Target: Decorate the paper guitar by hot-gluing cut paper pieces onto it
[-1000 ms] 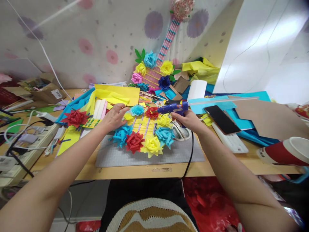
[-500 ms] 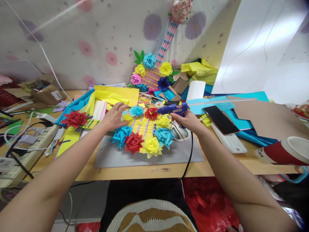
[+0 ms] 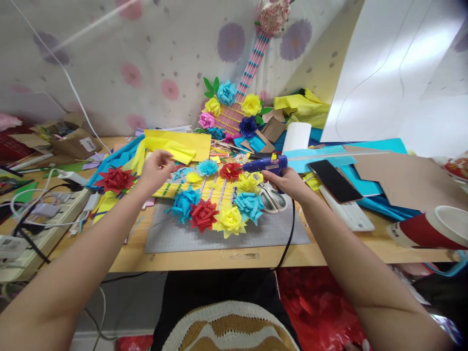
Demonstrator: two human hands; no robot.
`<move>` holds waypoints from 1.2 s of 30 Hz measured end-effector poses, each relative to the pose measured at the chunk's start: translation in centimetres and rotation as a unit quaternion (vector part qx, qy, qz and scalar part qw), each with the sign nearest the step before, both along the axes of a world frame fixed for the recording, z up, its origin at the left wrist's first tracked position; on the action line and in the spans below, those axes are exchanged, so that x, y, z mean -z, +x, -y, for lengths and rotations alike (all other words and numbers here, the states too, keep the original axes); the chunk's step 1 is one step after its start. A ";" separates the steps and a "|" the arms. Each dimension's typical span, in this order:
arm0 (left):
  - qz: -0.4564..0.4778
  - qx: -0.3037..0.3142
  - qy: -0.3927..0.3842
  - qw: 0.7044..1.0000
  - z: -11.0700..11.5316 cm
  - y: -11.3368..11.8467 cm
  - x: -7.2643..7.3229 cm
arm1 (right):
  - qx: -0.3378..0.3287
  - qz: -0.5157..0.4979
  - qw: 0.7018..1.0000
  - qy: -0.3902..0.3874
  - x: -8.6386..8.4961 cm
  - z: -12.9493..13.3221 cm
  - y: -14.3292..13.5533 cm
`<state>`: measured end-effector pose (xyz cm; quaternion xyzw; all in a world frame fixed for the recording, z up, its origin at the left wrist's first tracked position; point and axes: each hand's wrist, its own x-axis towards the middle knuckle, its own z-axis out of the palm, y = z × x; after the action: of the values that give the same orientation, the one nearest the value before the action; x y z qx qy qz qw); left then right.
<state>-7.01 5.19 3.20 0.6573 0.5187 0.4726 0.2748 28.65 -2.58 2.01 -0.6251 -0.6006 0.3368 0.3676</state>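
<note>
A blue glue gun [image 3: 265, 165] is gripped in my right hand [image 3: 284, 181], its nozzle pointing left near a red paper flower [image 3: 230, 170]. My left hand [image 3: 158, 168] hovers over the neck of a yellow paper guitar [image 3: 168, 190], fingers curled together; whatever they hold, if anything, is too small to make out. Blue, red and yellow paper flowers ring the guitar body, among them a large red one [image 3: 203, 215] and a yellow one [image 3: 229, 221] at the front. Another red flower [image 3: 114, 179] sits at the neck's far left end.
Scissors [image 3: 272, 199] lie right of the guitar on a grey mat [image 3: 168, 239]. Farther right are a phone [image 3: 334, 181] and a red-and-white cup [image 3: 427, 229]. A power strip [image 3: 54, 229] is at left. A pink flowered guitar [image 3: 252, 66] leans at the back.
My left hand has moved left and slightly up from the guitar body, and its fingers have drawn together. The glue gun has shifted slightly right in my right hand.
</note>
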 end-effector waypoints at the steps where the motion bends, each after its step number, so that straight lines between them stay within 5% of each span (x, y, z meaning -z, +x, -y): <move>1: -0.047 0.061 -0.026 0.997 0.6 0.9 0.0 | -0.002 -0.001 1.000 0.002 0.0 0.0 -0.1; 4: -0.202 0.151 -0.029 0.967 2.2 3.8 -0.1 | -0.003 -0.005 1.000 -0.002 0.1 0.0 -0.4; 7: -0.385 0.107 -0.024 0.916 3.0 6.2 -0.2 | -0.001 -0.012 1.000 -0.013 0.0 0.1 -0.6; 10: -0.457 0.088 -0.047 0.884 3.1 7.4 -0.1 | 0.000 -0.017 1.000 -0.019 0.0 0.2 -0.7; 20: -0.506 0.059 -0.074 0.857 3.7 8.3 0.0 | -0.012 -0.013 1.000 -0.002 0.7 -0.3 -1.1; 24: -0.515 0.054 0.035 0.855 4.2 7.6 0.4 | -0.032 -0.032 0.999 -0.005 0.5 -0.2 -1.3; 29: -0.532 0.082 0.227 0.812 4.9 6.4 1.4 | -0.082 -0.010 0.996 -0.041 -0.6 0.4 -2.3; 36: -0.501 0.096 0.283 0.812 5.2 5.5 1.6 | -0.096 0.111 0.989 -0.030 -1.4 0.4 -4.0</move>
<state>-1.55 -0.03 1.55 0.8982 0.3622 0.1753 -0.1772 24.64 -2.93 3.44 -0.6088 -0.6843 0.3173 0.2458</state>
